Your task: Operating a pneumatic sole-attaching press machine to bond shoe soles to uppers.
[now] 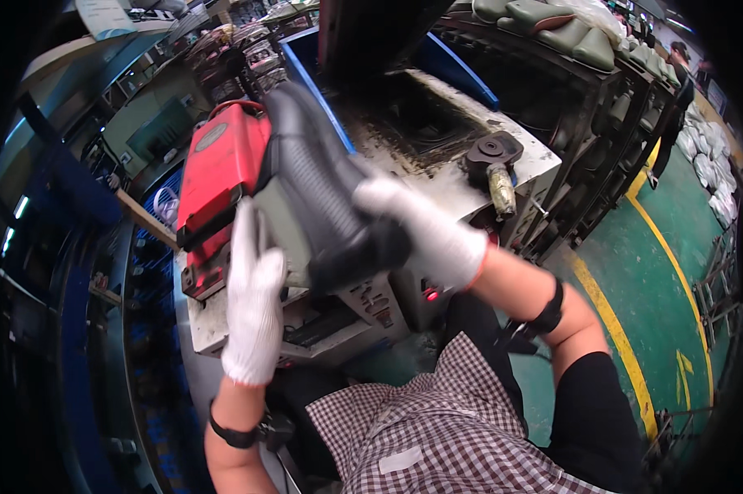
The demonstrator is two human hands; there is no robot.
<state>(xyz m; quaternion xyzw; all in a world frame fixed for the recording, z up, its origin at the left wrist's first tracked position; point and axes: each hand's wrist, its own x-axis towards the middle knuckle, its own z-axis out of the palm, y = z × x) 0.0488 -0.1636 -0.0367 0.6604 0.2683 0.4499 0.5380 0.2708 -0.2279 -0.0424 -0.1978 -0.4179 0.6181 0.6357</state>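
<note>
A black boot point(326, 177), smeared by motion, is tilted between my two gloved hands, above the front of a worn white machine table. An olive-green part point(282, 226), the colour of the shoe lasts on the rack, shows at its left side. My right hand point(421, 226), in a white knitted glove, grips the boot at its right edge; the fingertips are blurred. Beside the green part, my left hand point(254, 280) has its fingers stretched out, with the thumb apart. Whether the left fingers touch the green part I cannot tell.
A red machine housing point(223, 169) stands left of the boot. On the stained white table point(532, 152) sit a dark fixture with a taped handle point(499, 177) and a blue-edged frame. Racks of olive-green shoe lasts point(593, 49) stand at the back right. Yellow lines point(614, 329) mark the green floor.
</note>
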